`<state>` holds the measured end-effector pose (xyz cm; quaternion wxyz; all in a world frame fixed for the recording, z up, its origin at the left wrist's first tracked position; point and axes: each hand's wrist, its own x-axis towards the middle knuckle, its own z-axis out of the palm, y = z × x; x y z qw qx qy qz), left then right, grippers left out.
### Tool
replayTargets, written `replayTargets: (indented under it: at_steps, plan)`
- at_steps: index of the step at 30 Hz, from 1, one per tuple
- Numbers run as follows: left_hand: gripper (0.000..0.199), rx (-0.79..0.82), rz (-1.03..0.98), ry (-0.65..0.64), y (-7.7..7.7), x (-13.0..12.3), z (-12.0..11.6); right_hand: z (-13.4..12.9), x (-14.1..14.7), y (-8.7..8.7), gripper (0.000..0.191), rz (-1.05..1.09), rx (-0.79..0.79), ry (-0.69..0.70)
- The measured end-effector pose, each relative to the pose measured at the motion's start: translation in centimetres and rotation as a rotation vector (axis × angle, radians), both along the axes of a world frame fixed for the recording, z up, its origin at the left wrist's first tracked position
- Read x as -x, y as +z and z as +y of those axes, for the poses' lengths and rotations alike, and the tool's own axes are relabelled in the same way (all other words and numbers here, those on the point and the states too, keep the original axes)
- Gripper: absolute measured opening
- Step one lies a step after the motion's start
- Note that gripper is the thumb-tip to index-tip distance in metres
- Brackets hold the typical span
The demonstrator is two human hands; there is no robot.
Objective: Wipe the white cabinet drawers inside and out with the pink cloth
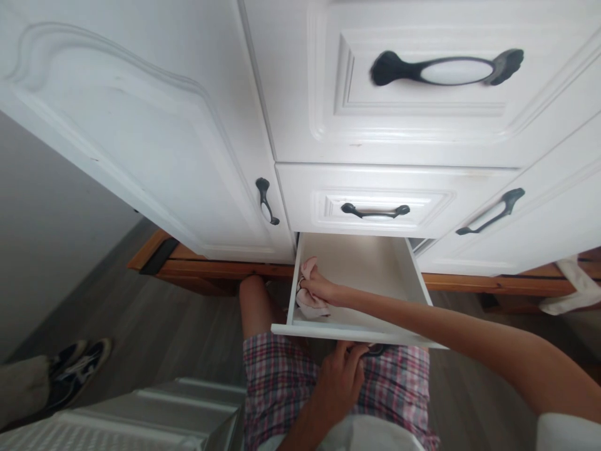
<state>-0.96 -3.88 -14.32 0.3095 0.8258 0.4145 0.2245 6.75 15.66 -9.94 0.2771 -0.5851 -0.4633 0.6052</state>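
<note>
A white drawer (375, 263) is pulled out at the bottom of the middle cabinet column, over my lap. My right hand (320, 288) reaches in from the right, down to the drawer's left side. Its fingers are closed on a pale pink cloth (313, 308), which bunches above and below them against the left wall. Beneath the drawer front, my left hand (345, 371) is closed with its fingers curled at the dark drawer handle (376, 349). The drawer front partly hides those fingertips.
White cabinet doors (141, 144) and upper drawers with dark handles (446, 70) rise before me. A wooden base rail (220, 269) runs under them. At lower left are a white slatted piece (178, 407) and a person's shoe (84, 369). Pale fabric (570, 288) hangs at right.
</note>
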Motion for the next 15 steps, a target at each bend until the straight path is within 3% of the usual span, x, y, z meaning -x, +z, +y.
replayTargets:
  at_steps: [6, 10, 15]
  plan:
    - [0.038, -0.003, 0.015, 0.019, -0.2, -0.1, -0.1, 6.2, -0.8, 0.4, 0.04, -0.09, -0.141, -0.064]
    - [0.04, 0.007, 0.025, 0.014, -0.1, -0.2, -0.1, 10.3, -1.4, 0.4, 0.02, -0.185, -0.199, -0.036]
    - [0.046, -0.008, 0.045, 0.019, 0.0, -0.1, -0.2, 12.0, -1.1, -0.8, 0.011, -0.351, -0.331, 0.016]
